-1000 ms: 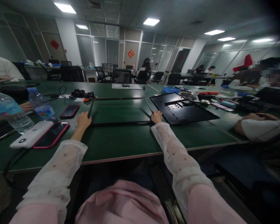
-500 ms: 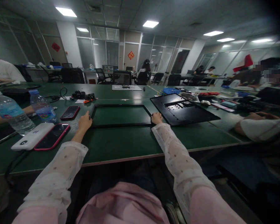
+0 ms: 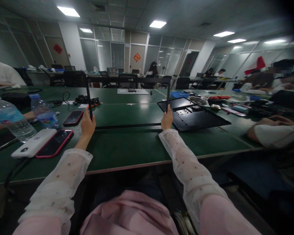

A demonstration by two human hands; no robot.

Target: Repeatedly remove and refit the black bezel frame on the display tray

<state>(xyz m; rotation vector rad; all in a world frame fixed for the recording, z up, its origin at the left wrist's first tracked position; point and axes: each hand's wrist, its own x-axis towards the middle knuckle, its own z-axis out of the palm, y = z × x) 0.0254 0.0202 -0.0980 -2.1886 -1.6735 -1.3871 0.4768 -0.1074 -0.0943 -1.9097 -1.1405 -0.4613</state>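
Observation:
A thin black monitor bezel [image 3: 147, 80], a rectangular frame with a small light logo on its top bar, stands upright over the green table [image 3: 127, 147]. My left hand [image 3: 88, 125] is closed around its left side bar, low down. Around the right side bar, at about the same height, my right hand [image 3: 167, 120] is closed too. The bezel's bottom bar is at or just above the table; I cannot tell if it touches. Just right of my right hand lies a black monitor back cover [image 3: 198, 117], its inner side facing up.
On the left are two phones [image 3: 55, 143], a white power bank [image 3: 33, 143] and two water bottles [image 3: 45, 112]. A blue basket [image 3: 180, 94] and assorted parts lie at the back right. A person's arm [image 3: 274, 130] rests on the table at the right. An orange-handled tool [image 3: 93, 105] lies beyond my left hand.
The bezel was lying flat on the table between my hands. Its far edge has swung up, so it now stands upright, and my hands have turned upward with it.

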